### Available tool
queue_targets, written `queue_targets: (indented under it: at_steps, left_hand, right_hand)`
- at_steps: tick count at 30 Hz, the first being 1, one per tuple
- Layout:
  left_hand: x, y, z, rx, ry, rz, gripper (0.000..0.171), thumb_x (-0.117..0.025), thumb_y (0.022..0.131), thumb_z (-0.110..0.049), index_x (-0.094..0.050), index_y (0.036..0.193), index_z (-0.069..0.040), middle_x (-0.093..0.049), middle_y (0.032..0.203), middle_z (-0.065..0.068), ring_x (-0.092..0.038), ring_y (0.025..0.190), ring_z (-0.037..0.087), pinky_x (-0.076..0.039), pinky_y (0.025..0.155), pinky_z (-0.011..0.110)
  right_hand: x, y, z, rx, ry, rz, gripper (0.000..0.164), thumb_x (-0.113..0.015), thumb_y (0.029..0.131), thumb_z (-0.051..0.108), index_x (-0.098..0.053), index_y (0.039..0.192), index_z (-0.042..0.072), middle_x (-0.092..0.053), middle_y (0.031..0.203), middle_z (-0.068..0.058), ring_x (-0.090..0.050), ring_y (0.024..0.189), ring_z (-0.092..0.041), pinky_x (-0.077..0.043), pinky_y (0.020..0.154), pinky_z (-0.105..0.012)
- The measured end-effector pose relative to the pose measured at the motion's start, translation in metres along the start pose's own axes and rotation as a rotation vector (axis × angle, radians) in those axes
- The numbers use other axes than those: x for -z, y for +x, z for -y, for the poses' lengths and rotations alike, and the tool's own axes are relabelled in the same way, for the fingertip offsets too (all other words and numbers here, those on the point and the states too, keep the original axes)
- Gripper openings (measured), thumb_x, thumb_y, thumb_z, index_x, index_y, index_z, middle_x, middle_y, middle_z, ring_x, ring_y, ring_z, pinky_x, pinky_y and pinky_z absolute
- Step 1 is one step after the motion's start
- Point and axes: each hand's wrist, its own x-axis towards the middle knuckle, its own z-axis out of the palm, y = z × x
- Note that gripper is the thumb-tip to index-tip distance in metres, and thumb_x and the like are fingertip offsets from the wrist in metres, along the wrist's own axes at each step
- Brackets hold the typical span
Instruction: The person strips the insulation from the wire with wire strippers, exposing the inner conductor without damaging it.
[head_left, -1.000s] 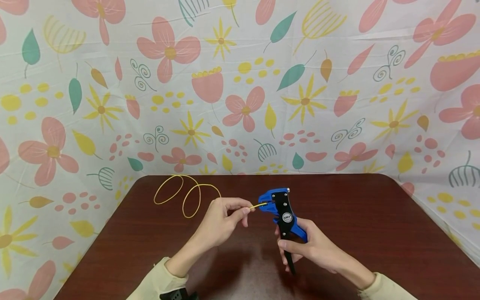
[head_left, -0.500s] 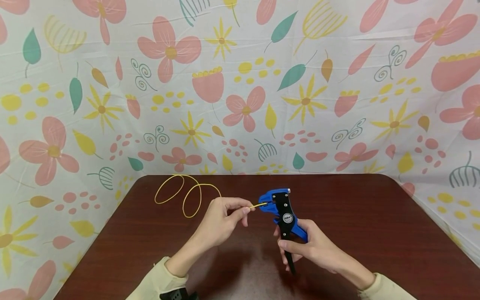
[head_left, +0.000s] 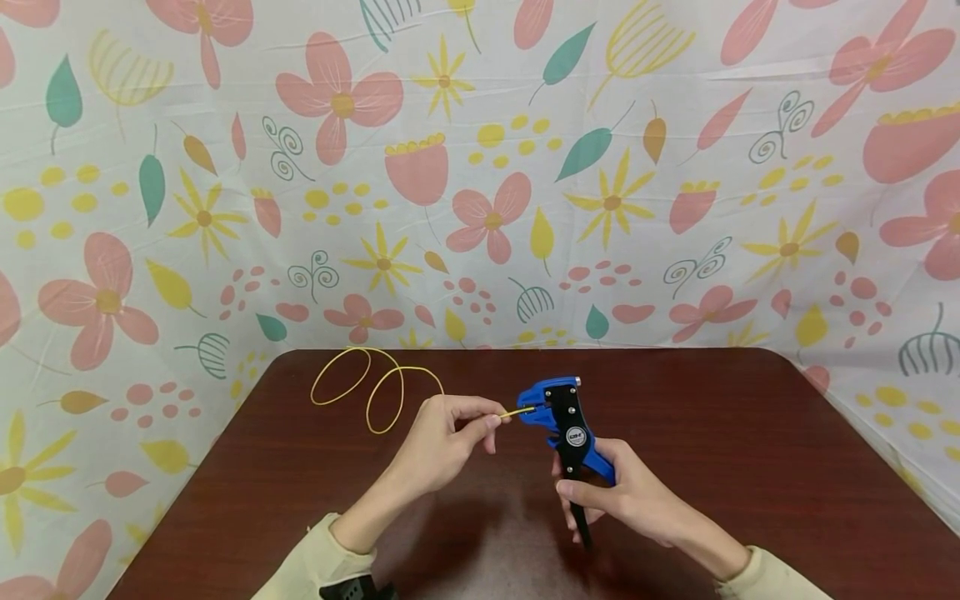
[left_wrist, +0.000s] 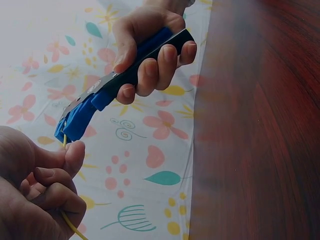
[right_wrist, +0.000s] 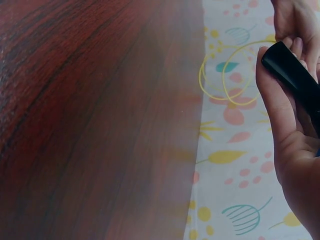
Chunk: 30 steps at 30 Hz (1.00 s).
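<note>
My left hand (head_left: 450,437) pinches a thin yellow wire (head_left: 386,433) close to its end, between thumb and forefinger. The wire's tip reaches into the blue jaws of a wire stripper (head_left: 573,417), which has a black body and blue trigger. Around its handles curl the fingers of my right hand (head_left: 630,492), holding the tool upright with its head toward the wire. In the left wrist view the wire (left_wrist: 72,226) also passes out below the left hand (left_wrist: 37,195). The black handle end (right_wrist: 280,60) juts past the right hand (right_wrist: 290,130) in the right wrist view.
A dark reddish-brown table (head_left: 712,417) lies beneath both hands. Loose loops of the wire extend over the table's far left part. Behind the far edge hangs a white cloth (head_left: 480,275) printed with flowers and leaves. A black device (head_left: 352,588) sits at the left cuff.
Both hands, the wire stripper and the pinched wire end stay in nearly the same place. The loose wire loops shift very slightly.
</note>
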Motion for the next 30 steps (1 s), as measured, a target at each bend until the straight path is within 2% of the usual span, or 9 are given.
queue_targets:
  at_steps: [8, 19, 23, 30]
  left_hand:
    - [0.0001, -0.0001, -0.0007, 0.001, 0.013, 0.0, 0.016, -0.066, 0.104, -0.006, -0.081, 0.103, -0.012, -0.07, 0.066, -0.001, -0.052, 0.067, 0.013, -0.039, 0.058, 0.028]
    - [0.0002, -0.0002, -0.0015, -0.001, 0.023, -0.001, 0.016, -0.067, 0.104, -0.007, -0.081, 0.103, -0.013, -0.067, 0.064, -0.011, -0.05, 0.064, 0.013, -0.039, 0.057, 0.027]
    - [0.0, 0.0, -0.0013, -0.003, 0.02, -0.002, 0.016, -0.067, 0.104, -0.006, -0.081, 0.102, -0.013, -0.067, 0.064, -0.011, -0.049, 0.064, 0.013, -0.039, 0.056, 0.027]
    - [-0.0001, -0.0002, -0.0006, -0.006, 0.017, -0.001, 0.016, -0.067, 0.104, -0.006, -0.081, 0.102, -0.013, -0.069, 0.065, -0.006, -0.06, 0.076, 0.012, -0.041, 0.061, 0.028]
  right_hand:
    - [0.0006, 0.0, -0.0008, -0.001, 0.006, 0.005, 0.018, -0.051, 0.107, -0.005, -0.052, 0.124, -0.011, -0.056, 0.09, -0.038, -0.071, 0.076, -0.025, -0.057, 0.061, -0.066]
    - [0.0004, -0.0006, -0.0013, -0.001, -0.015, -0.002, 0.016, -0.052, 0.107, -0.004, -0.053, 0.122, -0.01, -0.052, 0.087, -0.042, -0.069, 0.073, -0.024, -0.058, 0.059, -0.065]
    - [0.0006, -0.0007, -0.0011, -0.002, -0.015, 0.0, 0.015, -0.052, 0.107, -0.004, -0.053, 0.122, -0.01, -0.051, 0.086, -0.042, -0.069, 0.072, -0.024, -0.058, 0.059, -0.064]
    - [0.001, -0.0009, -0.0022, -0.001, -0.027, 0.009, 0.015, -0.05, 0.108, -0.004, -0.053, 0.122, -0.008, -0.052, 0.085, -0.041, -0.069, 0.072, -0.024, -0.058, 0.059, -0.063]
